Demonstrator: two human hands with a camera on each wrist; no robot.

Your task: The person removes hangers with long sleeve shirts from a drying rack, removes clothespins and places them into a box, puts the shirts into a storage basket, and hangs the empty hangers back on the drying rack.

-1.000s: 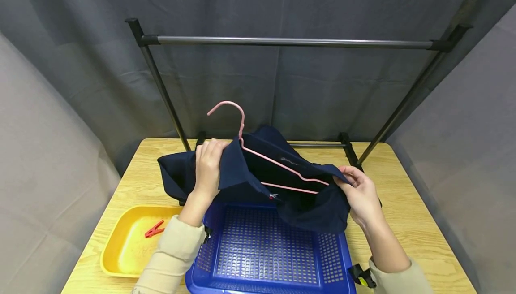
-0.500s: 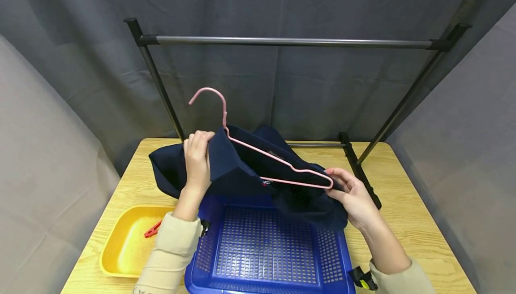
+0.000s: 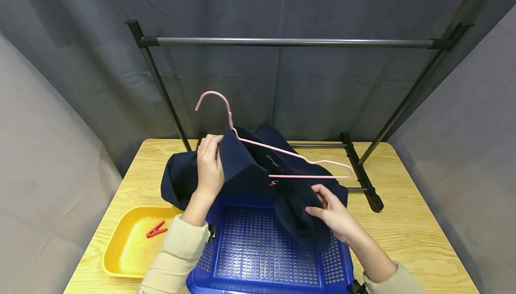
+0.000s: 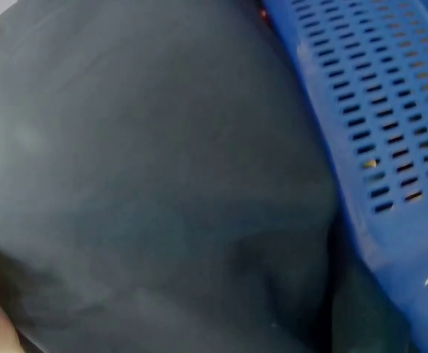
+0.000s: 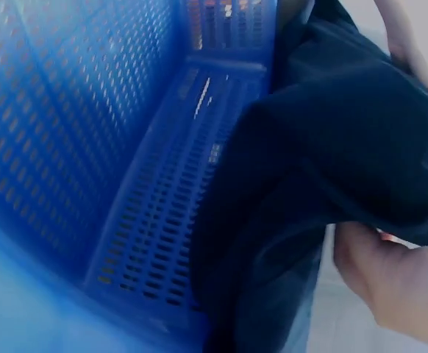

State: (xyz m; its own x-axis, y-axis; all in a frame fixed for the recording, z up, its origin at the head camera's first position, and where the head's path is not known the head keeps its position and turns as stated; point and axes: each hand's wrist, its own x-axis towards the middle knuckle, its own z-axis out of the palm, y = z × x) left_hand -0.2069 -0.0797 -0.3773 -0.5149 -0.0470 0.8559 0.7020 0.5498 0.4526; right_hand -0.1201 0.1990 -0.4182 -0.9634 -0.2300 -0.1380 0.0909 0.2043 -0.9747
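Observation:
In the head view a navy blue garment (image 3: 246, 173) drapes over the far part of a blue basket. A pink hanger (image 3: 282, 149) passes partly into its opening; the hook points up and left, while the right end lies outside, over the cloth. My left hand (image 3: 209, 164) grips the garment at its left shoulder, fingers over the far side. The right hand (image 3: 330, 213) holds the garment's right edge below the bare hanger end, thumb and fingers on the fabric. Dark cloth (image 4: 155, 162) fills most of the left wrist view. Folded cloth hides some right fingers in the right wrist view.
The blue perforated basket (image 3: 193, 278) stands in front of me. At left, a yellow tray (image 3: 110, 258) contains a red clothespin (image 3: 156, 230). Behind the garment rises a rack with a metal bar (image 3: 294, 42); its black foot (image 3: 364, 179) rests on the wooden table (image 3: 407, 222).
The hanger's right end has come out of the garment and now shows over the cloth. My right hand has moved left and down; the left hand shifted left, then back right.

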